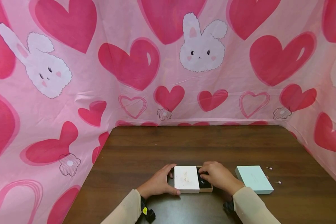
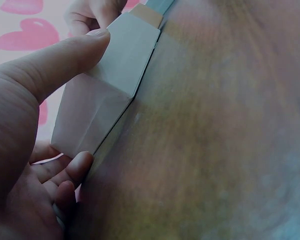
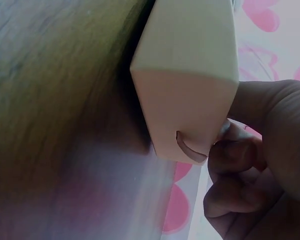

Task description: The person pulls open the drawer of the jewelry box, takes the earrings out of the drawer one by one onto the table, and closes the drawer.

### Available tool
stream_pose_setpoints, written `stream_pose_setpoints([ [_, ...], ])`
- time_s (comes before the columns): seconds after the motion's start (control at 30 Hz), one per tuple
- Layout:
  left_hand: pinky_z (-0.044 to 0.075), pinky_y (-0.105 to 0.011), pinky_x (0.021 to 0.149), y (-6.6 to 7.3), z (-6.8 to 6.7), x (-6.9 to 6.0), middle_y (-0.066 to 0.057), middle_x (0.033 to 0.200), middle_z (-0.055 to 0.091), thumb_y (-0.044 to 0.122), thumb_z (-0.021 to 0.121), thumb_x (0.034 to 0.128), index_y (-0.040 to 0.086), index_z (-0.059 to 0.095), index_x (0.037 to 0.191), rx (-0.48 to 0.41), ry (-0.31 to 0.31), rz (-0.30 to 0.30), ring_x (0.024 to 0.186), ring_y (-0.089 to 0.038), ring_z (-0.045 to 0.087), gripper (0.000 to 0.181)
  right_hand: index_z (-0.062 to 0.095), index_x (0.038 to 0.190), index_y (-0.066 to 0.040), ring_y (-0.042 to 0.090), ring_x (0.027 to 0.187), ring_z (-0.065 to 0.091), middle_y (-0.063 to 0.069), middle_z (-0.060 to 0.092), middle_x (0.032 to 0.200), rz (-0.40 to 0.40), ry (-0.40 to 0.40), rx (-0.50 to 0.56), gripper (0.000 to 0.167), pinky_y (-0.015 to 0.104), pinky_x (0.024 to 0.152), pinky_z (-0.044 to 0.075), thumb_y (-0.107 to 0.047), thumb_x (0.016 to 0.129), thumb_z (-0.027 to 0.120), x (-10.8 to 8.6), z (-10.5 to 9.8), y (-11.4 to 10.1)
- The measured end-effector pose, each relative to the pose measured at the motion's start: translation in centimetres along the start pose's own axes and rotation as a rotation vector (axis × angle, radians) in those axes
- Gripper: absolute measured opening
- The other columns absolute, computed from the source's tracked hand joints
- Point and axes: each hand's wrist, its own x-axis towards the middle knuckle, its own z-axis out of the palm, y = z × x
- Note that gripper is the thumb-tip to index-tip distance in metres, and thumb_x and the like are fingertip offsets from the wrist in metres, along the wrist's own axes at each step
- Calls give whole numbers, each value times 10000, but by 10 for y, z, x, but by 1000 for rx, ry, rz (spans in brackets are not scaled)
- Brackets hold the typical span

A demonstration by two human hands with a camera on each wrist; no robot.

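Observation:
A white jewellery box [image 1: 186, 179] with faint gold lettering lies on the table, its beige inner drawer [image 1: 206, 190] pulled partway out to the right. My left hand [image 1: 163, 182] grips the white sleeve, thumb on the near side and fingers at the left end and far side. Over the drawer, my right hand [image 1: 219, 175] bends its fingers down onto the black insert [image 1: 203, 183], which bears a small silver star-shaped piece. What those fingertips touch is hidden. A ribbon pull tab [image 3: 190, 149] shows on the drawer's end in the right wrist view.
Right of my right hand lies a pale mint box [image 1: 254, 179], closed. Beside it are two small pearl-tipped earrings [image 1: 278, 182] on the brown wooden table [image 1: 156, 149]. A pink curtain [image 1: 168, 77] with hearts and rabbits rises behind the table.

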Motion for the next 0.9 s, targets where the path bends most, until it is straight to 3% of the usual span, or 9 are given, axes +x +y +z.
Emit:
stream_pose_setpoints([
  [0.27,406,-298,809,-1,0,0,87,1082,502,544,889,594,178,426,1407,-2,0,15,964,-103,492,1004,768,947,-179,42,759,541,-139,575,853,-75,12,-4,102,307,697,504,-166,847,764,2,-2,1],
  [0.9,401,-308,814,0,0,0,80,1089,494,541,887,605,176,411,1422,1,-3,1,972,-108,484,1014,745,903,-189,89,806,591,-89,627,896,-78,13,-63,57,333,711,516,-165,853,758,5,-1,1],
])
